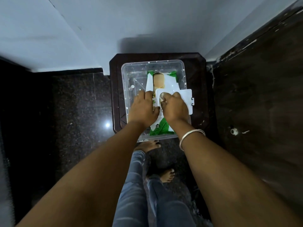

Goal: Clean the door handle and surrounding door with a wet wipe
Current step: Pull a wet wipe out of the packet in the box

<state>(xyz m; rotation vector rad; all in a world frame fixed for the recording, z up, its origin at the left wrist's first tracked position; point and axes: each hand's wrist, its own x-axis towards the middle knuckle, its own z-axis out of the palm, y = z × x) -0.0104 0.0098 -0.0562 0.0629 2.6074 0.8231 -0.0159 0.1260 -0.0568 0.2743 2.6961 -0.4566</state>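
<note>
Pinching at the dispenser opening, right hand (174, 106) tugs a wipe from the green-and-white wet-wipe pack (161, 102) lying in the clear plastic tub (127, 82), left hand (143, 107) flat beside it pressing the pack down; no door cleaning yet, by my read.

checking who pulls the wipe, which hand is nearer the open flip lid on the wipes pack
Right. The right hand lies over the open flip lid, fingers at the opening. The left hand presses on the wipes pack just left of it.
</note>
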